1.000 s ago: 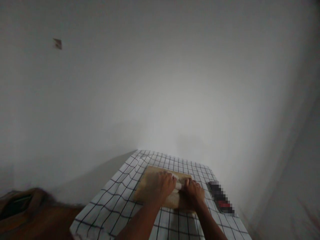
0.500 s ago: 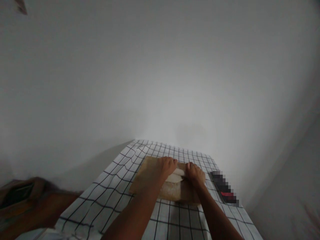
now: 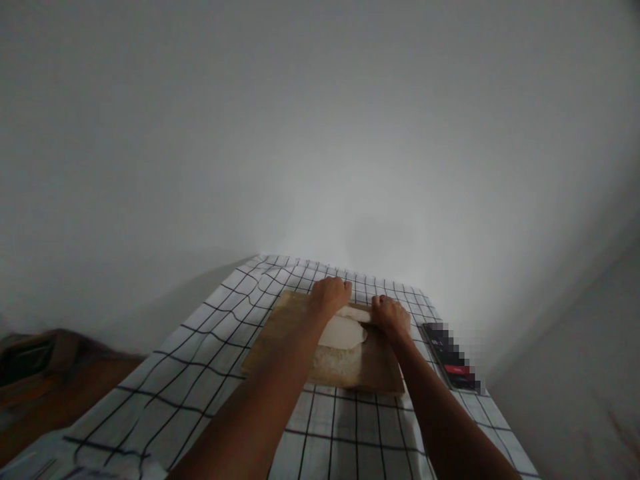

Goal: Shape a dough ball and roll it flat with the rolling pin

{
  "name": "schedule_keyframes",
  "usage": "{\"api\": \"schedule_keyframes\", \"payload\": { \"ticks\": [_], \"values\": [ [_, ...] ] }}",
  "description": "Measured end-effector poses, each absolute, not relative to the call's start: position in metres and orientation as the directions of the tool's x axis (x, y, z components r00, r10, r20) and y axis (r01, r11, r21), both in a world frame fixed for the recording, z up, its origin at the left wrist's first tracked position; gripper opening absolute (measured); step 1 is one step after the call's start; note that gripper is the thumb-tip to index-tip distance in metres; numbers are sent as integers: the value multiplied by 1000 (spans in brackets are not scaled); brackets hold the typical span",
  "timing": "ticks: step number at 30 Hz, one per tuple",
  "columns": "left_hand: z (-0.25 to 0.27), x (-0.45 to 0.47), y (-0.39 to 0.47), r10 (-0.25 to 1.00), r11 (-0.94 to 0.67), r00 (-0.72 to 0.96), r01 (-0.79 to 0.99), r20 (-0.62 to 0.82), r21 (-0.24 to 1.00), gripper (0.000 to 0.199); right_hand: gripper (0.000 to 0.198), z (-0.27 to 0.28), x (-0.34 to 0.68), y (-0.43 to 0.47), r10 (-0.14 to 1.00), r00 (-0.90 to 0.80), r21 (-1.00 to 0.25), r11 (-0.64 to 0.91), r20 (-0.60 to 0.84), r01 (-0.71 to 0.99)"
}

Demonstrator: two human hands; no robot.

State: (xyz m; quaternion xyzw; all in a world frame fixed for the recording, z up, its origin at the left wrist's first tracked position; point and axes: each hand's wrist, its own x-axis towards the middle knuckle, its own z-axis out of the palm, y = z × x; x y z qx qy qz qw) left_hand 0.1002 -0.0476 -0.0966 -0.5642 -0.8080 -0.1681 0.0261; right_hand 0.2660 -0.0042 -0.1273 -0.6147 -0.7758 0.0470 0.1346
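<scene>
A pale, flattened round of dough (image 3: pixel 343 333) lies on a wooden board (image 3: pixel 273 333), with loose flour (image 3: pixel 334 365) on the wood nearer to me. Across the far part of the board runs a light rolling pin (image 3: pixel 357 314). My left hand (image 3: pixel 331 295) is closed around its left end, and my right hand (image 3: pixel 393 315) grips its right end. The fingers hide both ends of the pin. My left forearm covers part of the board and the dough's left edge.
The board rests on a table with a white cloth checked in dark lines (image 3: pixel 210 347). To the right lies a dark flat object, partly blurred out, with a red stripe (image 3: pixel 456 369). A wall (image 3: pixel 320 167) rises behind the table. Brown furniture (image 3: pixel 65 380) stands low at left.
Both hands have pushed the rolling pin away from me toward the board's far edge. More of the dough shows now on the near side of the pin. The view has tilted slightly.
</scene>
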Motion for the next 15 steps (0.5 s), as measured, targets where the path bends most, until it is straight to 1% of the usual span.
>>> {"api": "schedule_keyframes", "payload": {
  "ticks": [4,10,13,15],
  "values": [
    [-94,99,-42,902,307,-359,924,240,229,54,51,-130,264,5,976,-165,-267,199,143,943],
    [-94,97,-38,912,300,-346,929,222,215,54,50,-136,262,16,973,-158,-266,199,169,943],
    [-93,96,-37,915,306,-347,930,208,204,55,49,-138,263,18,963,-187,-224,230,195,947],
    [-92,95,-35,921,317,-351,928,169,196,54,46,-139,264,20,943,-252,-151,287,217,946]
  ]
}}
